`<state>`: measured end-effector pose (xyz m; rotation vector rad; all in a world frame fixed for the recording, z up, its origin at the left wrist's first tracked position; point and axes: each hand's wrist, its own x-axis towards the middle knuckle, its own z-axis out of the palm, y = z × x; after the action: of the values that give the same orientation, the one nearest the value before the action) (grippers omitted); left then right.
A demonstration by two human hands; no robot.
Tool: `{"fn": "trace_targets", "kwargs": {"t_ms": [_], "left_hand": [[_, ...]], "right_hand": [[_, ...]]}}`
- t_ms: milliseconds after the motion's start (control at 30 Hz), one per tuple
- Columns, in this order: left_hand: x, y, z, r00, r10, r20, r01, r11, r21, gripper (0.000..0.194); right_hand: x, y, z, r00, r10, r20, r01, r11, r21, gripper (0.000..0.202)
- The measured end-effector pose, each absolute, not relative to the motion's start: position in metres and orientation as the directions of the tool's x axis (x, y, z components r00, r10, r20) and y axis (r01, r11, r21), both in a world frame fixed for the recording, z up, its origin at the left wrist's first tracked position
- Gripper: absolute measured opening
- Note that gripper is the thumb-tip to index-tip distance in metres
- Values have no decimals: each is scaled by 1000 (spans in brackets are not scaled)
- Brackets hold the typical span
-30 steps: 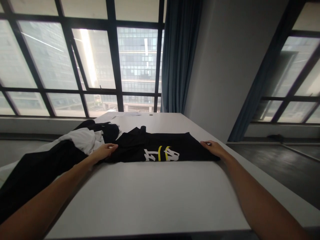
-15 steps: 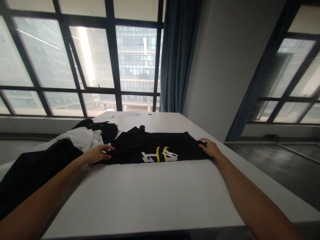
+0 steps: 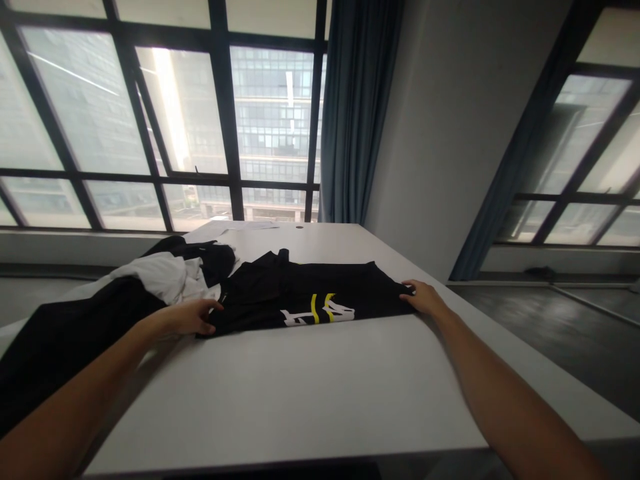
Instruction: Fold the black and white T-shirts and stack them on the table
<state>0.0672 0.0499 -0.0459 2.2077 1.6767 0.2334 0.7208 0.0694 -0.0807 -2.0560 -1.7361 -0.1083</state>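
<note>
A black T-shirt [image 3: 260, 293] with a white and yellow print lies folded lengthwise across the white table, its long near edge towards me. My left hand [image 3: 193, 317] pinches the shirt's left end at the near corner, thumb and fingers closed on the cloth. At the other end, my right hand [image 3: 421, 297] grips the right edge between thumb and fingers. Between the two hands the cloth lies fairly flat, with a raised bit of fabric at its far side, left of centre.
Left of the shirt, a heap of black clothes [image 3: 100, 317] and white clothes [image 3: 163, 277] spills over the table's left edge. The white table [image 3: 310, 393] stretches away towards the windows. Sheets of paper [image 3: 250, 226] lie at its far end. A blue curtain [image 3: 357, 120] hangs behind.
My left hand has moved slightly left and nearer to me, closing on the shirt's corner and drawing it along. My right hand stays almost in place on the right edge.
</note>
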Motion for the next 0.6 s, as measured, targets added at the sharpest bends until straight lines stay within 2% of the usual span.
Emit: {"fn": "trace_targets", "kwargs": {"t_ms": [67,167,233,300,400,533,600], "left_hand": [[71,47,-45,311,946,-95,887,-253,388,68],[83,45,-42,315,949,-12,893,-292,344,61],[91,44,-40,294,956,-21,911,-273,309,57],[95,41,-39,269,960,-83,920,-230,316,57],[96,33,-36,276,939,-203,902,-181,392,62],[97,17,-24,334,860,-385,871,-127,474,71],[103,11,-17,345,854,-390,879,-149,453,67]], "right_hand": [[720,68,-79,192,932,309,958,-109,-266,47],[719,67,-78,151,953,262,957,-74,-281,48],[718,68,-77,143,958,249,955,-68,-290,44],[718,70,-77,151,960,234,952,-77,-296,38],[723,72,-75,167,969,184,949,-107,-297,34],[746,67,-69,211,976,61,946,-188,-265,33],[756,62,-66,255,967,13,946,-247,-211,33]]}}
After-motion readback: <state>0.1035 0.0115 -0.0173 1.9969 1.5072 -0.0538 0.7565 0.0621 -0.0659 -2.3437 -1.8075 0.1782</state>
